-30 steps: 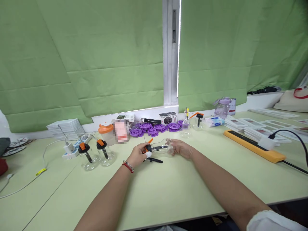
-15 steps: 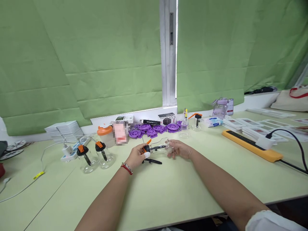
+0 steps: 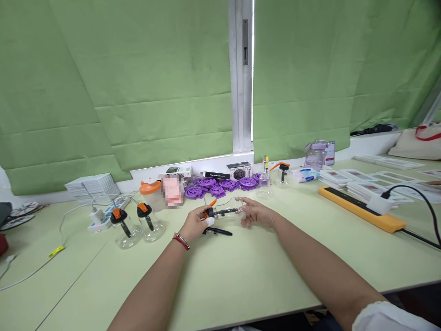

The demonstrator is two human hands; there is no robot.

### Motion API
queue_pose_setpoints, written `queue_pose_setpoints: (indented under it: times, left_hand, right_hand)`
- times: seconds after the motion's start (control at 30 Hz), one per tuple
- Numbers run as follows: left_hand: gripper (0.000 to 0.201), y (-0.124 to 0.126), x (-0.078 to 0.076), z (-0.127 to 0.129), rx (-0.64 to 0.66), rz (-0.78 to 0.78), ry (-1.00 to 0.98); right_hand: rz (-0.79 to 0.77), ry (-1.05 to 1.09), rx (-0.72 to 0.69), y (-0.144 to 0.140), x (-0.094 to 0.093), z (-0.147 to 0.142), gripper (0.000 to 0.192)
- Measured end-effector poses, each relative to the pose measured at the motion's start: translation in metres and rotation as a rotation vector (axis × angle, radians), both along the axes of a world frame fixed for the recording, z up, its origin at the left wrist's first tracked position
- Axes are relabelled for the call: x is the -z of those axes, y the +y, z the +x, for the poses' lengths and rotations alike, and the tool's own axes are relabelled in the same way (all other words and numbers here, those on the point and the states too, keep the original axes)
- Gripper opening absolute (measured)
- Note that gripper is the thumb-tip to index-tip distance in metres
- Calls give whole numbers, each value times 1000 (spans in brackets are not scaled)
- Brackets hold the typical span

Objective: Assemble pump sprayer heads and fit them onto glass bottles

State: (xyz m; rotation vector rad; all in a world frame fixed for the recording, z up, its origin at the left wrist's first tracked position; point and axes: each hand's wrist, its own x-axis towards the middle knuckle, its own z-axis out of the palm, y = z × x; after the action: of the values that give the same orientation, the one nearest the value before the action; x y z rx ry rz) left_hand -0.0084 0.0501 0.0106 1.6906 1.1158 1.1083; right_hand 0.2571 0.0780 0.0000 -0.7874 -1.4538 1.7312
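Above the table, a clear glass bottle (image 3: 231, 207) lies sideways between my two hands. My left hand (image 3: 197, 222) is closed around its black-and-orange cap (image 3: 209, 213), with something white wrapped on the thumb. My right hand (image 3: 257, 214) grips the rounded base at the other end. A black tube (image 3: 225, 212) runs inside the bottle from the cap. Just below, a black pen-like stick (image 3: 220, 231) rests on the table, its left end partly hidden by my left hand. Two similar capped bottles (image 3: 126, 235) stand upright to the left.
Purple wheel-shaped parts (image 3: 220, 185) are piled by the wall. An orange-lidded cup (image 3: 150, 189) stands behind the left bottles. A yellow power strip (image 3: 358, 209) with a plugged-in charger lies at right, near stacked cards (image 3: 365, 191). Another capped bottle (image 3: 283, 177) stands at the back.
Hardly anything differs. My right hand has shifted very slightly at the bottle's base; both hands keep their hold.
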Motion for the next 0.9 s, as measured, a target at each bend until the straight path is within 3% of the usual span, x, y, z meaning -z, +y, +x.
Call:
queue_pose_setpoints:
  times: [0.07, 0.2, 0.37, 0.43, 0.57, 0.73, 0.83, 0.9]
  left_hand:
    - [54, -1, 0, 1, -14, 8, 1]
    - [55, -1, 1, 1, -14, 3, 3]
    - [54, 5, 4, -5, 8, -5, -6]
    - [54, 6, 6, -7, 22, 0, -15]
    - [55, 5, 5, -7, 30, 14, -16]
    - [56, 3, 3, -5, 47, -20, -43]
    - [60, 4, 2, -6, 19, -39, -70]
    - [61, 4, 2, -7, 0, -34, -71]
  right_hand:
    - [-30, -81, 23, 4, 4, -2, 45]
    - [-78, -212, 53, 12, 12, -7, 64]
    - [-27, -9, 42, 5, 5, -4, 46]
    - [-25, 46, -4, 2, 3, -2, 53]
    - [-20, -23, 24, 6, 7, -2, 42]
    - [-6, -116, 88, 11, 12, -8, 49]
    - [16, -23, 80, 6, 6, -7, 44]
    - [31, 28, 48, 2, 2, -5, 55]
